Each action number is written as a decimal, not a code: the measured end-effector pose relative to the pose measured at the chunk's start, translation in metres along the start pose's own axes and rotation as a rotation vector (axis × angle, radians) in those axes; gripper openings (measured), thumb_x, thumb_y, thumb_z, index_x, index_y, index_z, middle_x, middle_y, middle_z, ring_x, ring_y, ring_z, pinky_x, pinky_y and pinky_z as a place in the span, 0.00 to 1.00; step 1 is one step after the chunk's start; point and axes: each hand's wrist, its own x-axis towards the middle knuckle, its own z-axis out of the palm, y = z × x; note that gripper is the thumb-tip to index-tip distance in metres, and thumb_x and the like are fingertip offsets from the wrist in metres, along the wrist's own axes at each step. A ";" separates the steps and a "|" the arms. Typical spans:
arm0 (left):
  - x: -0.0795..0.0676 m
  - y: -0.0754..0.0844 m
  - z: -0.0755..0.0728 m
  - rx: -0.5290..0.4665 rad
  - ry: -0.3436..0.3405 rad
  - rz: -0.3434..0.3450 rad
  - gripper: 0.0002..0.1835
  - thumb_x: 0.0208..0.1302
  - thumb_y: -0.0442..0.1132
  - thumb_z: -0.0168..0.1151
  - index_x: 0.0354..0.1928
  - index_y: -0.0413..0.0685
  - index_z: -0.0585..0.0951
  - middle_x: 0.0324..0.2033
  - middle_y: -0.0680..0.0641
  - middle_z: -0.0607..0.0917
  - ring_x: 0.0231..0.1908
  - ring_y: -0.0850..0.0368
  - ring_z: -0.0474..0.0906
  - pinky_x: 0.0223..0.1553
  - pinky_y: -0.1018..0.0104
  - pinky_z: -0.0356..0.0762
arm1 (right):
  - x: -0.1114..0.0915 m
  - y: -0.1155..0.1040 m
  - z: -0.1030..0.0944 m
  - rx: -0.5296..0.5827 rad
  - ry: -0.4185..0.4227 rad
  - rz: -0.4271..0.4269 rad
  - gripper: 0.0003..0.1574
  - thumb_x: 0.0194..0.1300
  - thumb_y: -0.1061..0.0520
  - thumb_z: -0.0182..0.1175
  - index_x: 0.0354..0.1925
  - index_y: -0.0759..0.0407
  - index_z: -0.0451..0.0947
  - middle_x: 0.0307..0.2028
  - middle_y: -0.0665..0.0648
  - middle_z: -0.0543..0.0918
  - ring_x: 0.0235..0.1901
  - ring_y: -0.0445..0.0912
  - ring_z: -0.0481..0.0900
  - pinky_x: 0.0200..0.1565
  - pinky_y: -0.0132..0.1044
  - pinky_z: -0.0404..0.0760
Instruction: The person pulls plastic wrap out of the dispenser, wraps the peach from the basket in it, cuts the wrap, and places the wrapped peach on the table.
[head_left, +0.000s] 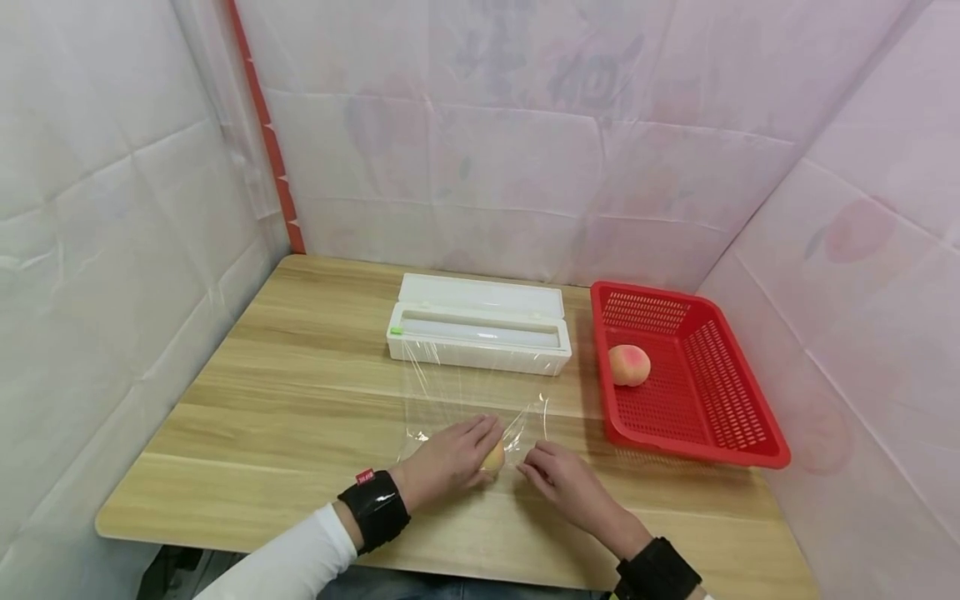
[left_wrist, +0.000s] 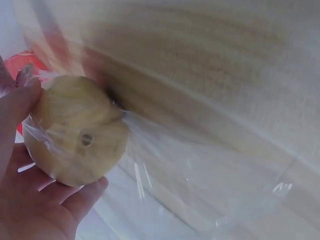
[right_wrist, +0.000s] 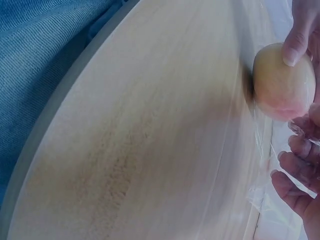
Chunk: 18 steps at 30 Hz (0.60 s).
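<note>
My left hand (head_left: 453,454) grips a yellow and pink peach (left_wrist: 80,130), thumb on one side and fingers around the other. Clear cling film (left_wrist: 210,175) lies over the peach and spreads out from it. In the head view the film stretches from a white cling film dispenser (head_left: 480,346) down to my hands. My right hand (head_left: 566,487) is just right of the peach. Its thumb and curled fingers (right_wrist: 295,172) pinch a gathered edge of the film beside the fruit. The back of my left hand hides most of the peach in the head view.
A red plastic basket (head_left: 618,433) stands on the right of the wooden table (head_left: 262,417), with another peach (head_left: 629,365) inside. The dispenser's lid (head_left: 480,293) is raised at the back. White sheeting (head_left: 487,158) encloses the table's back and sides.
</note>
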 end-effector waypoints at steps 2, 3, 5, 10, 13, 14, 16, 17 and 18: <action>0.002 -0.001 -0.001 -0.003 -0.019 0.013 0.39 0.68 0.61 0.56 0.69 0.37 0.69 0.66 0.39 0.74 0.65 0.47 0.73 0.67 0.60 0.69 | 0.000 -0.001 0.000 0.010 0.001 0.025 0.10 0.61 0.60 0.68 0.27 0.51 0.78 0.24 0.40 0.68 0.25 0.30 0.64 0.27 0.19 0.66; 0.003 -0.002 -0.001 -0.005 -0.033 0.015 0.39 0.68 0.61 0.56 0.69 0.38 0.68 0.67 0.39 0.74 0.65 0.48 0.73 0.68 0.60 0.69 | 0.000 -0.001 0.001 0.016 0.005 0.038 0.09 0.61 0.60 0.68 0.28 0.51 0.78 0.25 0.40 0.69 0.25 0.30 0.65 0.28 0.20 0.66; 0.005 -0.003 -0.001 -0.047 -0.069 0.003 0.39 0.69 0.60 0.56 0.70 0.38 0.68 0.67 0.40 0.73 0.66 0.48 0.72 0.68 0.60 0.68 | 0.000 -0.002 0.001 0.019 0.022 0.062 0.06 0.62 0.60 0.68 0.31 0.52 0.79 0.28 0.41 0.70 0.27 0.31 0.66 0.29 0.21 0.68; 0.010 -0.012 -0.005 -0.269 -0.163 -0.082 0.38 0.70 0.56 0.57 0.73 0.41 0.63 0.69 0.42 0.71 0.68 0.49 0.70 0.69 0.59 0.67 | 0.002 -0.007 -0.001 -0.056 0.103 0.054 0.08 0.60 0.61 0.68 0.39 0.57 0.80 0.35 0.49 0.73 0.32 0.36 0.69 0.32 0.27 0.73; 0.015 -0.018 -0.006 -0.349 -0.225 -0.118 0.38 0.71 0.57 0.56 0.74 0.43 0.61 0.70 0.43 0.70 0.69 0.50 0.68 0.69 0.59 0.66 | 0.007 -0.014 0.000 -0.095 0.160 -0.012 0.08 0.62 0.61 0.65 0.40 0.59 0.80 0.37 0.52 0.74 0.34 0.41 0.71 0.36 0.33 0.74; 0.017 -0.020 -0.006 -0.376 -0.242 -0.130 0.38 0.71 0.57 0.56 0.75 0.44 0.61 0.69 0.44 0.71 0.68 0.51 0.69 0.68 0.60 0.68 | 0.008 -0.016 0.000 -0.107 0.176 -0.041 0.07 0.63 0.60 0.63 0.40 0.59 0.80 0.37 0.53 0.74 0.35 0.43 0.72 0.36 0.34 0.74; 0.020 -0.024 -0.005 -0.448 -0.268 -0.159 0.39 0.70 0.57 0.57 0.75 0.45 0.60 0.67 0.45 0.74 0.63 0.53 0.73 0.64 0.62 0.72 | 0.011 -0.024 0.002 -0.120 0.202 -0.109 0.06 0.65 0.60 0.60 0.40 0.59 0.80 0.37 0.53 0.75 0.35 0.45 0.73 0.37 0.37 0.74; 0.021 -0.026 -0.005 -0.497 -0.280 -0.180 0.40 0.69 0.56 0.58 0.75 0.45 0.60 0.63 0.45 0.76 0.59 0.55 0.76 0.60 0.63 0.75 | 0.012 -0.028 0.002 -0.128 0.206 -0.141 0.07 0.66 0.59 0.57 0.40 0.60 0.80 0.37 0.54 0.76 0.36 0.46 0.73 0.38 0.37 0.75; 0.022 -0.028 -0.005 -0.548 -0.291 -0.199 0.40 0.68 0.56 0.60 0.75 0.45 0.60 0.60 0.46 0.78 0.55 0.57 0.77 0.56 0.65 0.77 | 0.013 -0.033 0.003 -0.136 0.203 -0.174 0.09 0.67 0.58 0.56 0.41 0.60 0.80 0.37 0.54 0.76 0.36 0.46 0.74 0.38 0.37 0.75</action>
